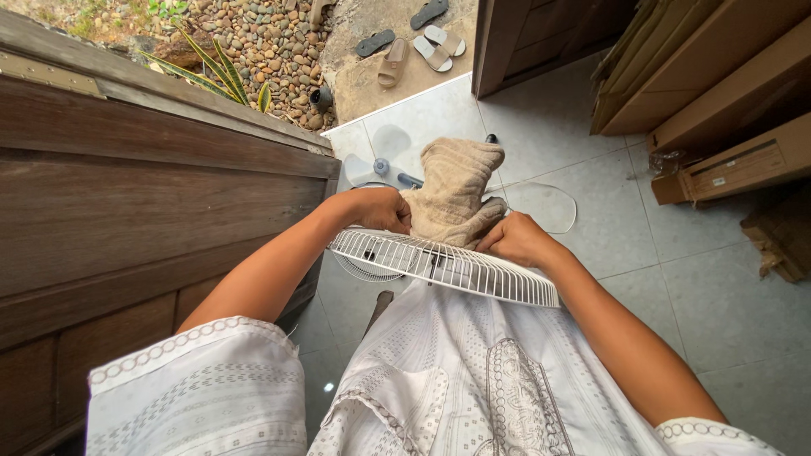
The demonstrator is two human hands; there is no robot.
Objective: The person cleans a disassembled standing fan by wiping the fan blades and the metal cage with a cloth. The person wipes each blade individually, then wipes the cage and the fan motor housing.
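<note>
Head view: hands (384, 209) on beige towel (454, 190)

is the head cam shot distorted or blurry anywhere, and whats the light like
Head view: wide-angle bend curves the wooden wall and floor tiles; soft daylight, no glare; left hand, right hand, beige towel and white fan grille look sharp.

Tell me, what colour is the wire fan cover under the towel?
White. The fan cover shows best in the head view, under the beige towel.
</note>
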